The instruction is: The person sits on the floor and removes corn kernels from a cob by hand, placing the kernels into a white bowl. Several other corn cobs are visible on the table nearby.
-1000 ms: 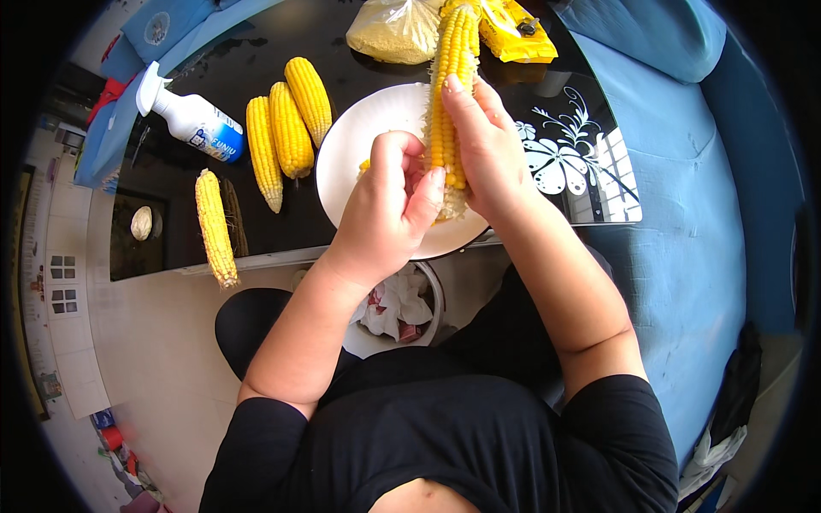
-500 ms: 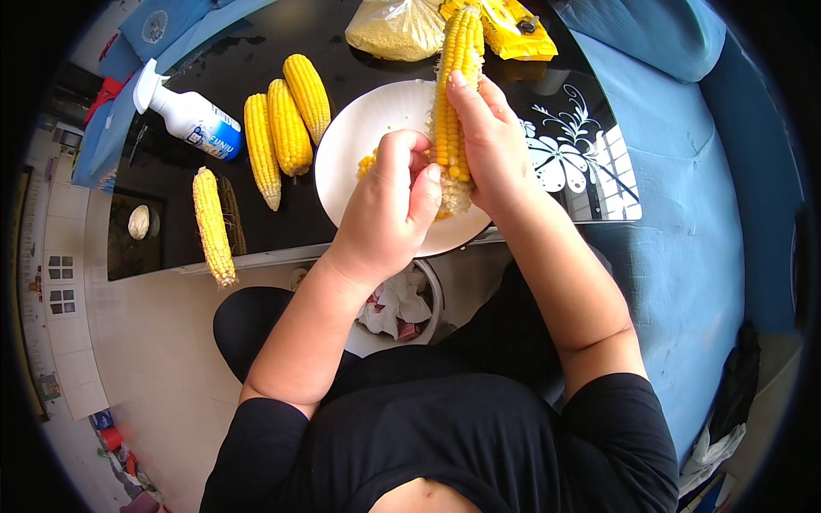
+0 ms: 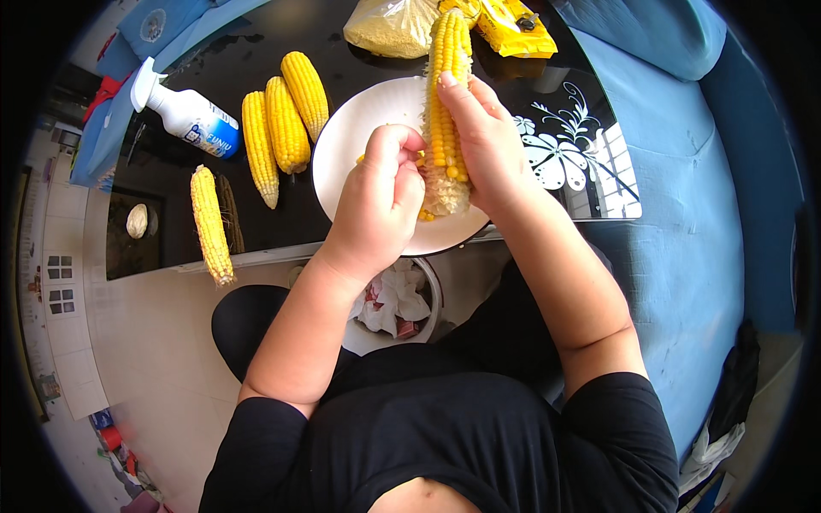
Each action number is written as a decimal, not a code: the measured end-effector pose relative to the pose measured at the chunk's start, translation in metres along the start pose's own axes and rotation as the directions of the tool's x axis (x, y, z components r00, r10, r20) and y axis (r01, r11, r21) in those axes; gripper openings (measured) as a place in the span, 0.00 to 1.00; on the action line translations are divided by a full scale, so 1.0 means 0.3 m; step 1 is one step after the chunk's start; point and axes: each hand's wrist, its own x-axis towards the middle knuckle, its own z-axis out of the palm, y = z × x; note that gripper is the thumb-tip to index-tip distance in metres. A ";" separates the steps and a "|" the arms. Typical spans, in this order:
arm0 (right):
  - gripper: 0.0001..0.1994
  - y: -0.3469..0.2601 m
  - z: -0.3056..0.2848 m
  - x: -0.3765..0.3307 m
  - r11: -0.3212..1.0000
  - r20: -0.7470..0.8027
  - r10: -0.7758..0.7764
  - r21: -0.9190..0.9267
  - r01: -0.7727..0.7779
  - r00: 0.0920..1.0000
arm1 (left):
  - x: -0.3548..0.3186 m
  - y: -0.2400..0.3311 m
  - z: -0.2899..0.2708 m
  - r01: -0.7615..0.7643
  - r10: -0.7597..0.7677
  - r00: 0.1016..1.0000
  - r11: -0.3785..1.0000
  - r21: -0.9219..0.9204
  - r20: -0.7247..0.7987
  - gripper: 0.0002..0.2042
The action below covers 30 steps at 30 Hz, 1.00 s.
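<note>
My right hand [image 3: 492, 141] is wrapped round an ear of corn [image 3: 445, 111], which stands tilted upright over a white plate [image 3: 338, 158]. Bare pale cob shows at the ear's lower end and along its left edge, while rows of yellow kernels cover the rest. Close by the ear's left side, my left hand [image 3: 380, 192] is closed, thumb against curled fingers, with yellow kernels at the fingertips. Loose kernels [image 3: 426, 215] lie on the plate below; my left hand hides part of them.
Several more ears of corn [image 3: 286, 126] lie on the black glass table [image 3: 214, 85], one [image 3: 209, 224] jutting over its front edge. A white spray bottle [image 3: 192, 120] lies at left. Behind the plate are a clear bag of yellow grains [image 3: 389, 27] and a yellow packet [image 3: 513, 30]. Below stands a waste bin [image 3: 436, 295].
My left thumb has bent in and the hand has drawn slightly left, off the ear's face. The ear has shifted a little left, and more bare cob shows at its lower left.
</note>
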 end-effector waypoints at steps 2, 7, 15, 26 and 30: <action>0.25 0.002 0.001 0.002 1.000 -0.024 -0.018 0.009 0.018 1.000 | 0.001 0.020 -0.005 0.093 -0.091 0.995 0.991 -0.095 0.029 0.08; 0.25 0.012 0.004 0.008 0.992 -0.020 -0.086 -0.098 0.083 0.996 | 0.003 0.011 0.010 0.045 -0.043 0.999 0.987 -0.154 0.017 0.08; 0.25 0.014 0.002 0.005 0.989 -0.037 -0.060 -0.136 0.054 0.998 | 0.001 -0.006 0.015 -0.032 0.032 0.999 0.999 -0.013 -0.002 0.08; 0.24 0.008 0.010 0.001 0.998 0.011 -0.050 -0.038 0.050 0.999 | 0.001 0.031 -0.018 0.157 -0.148 0.987 0.960 -0.234 0.055 0.05; 0.25 0.004 0.014 -0.003 0.998 0.063 -0.060 -0.019 0.061 0.996 | 0.005 0.023 0.008 0.098 -0.100 0.995 0.970 -0.222 -0.001 0.06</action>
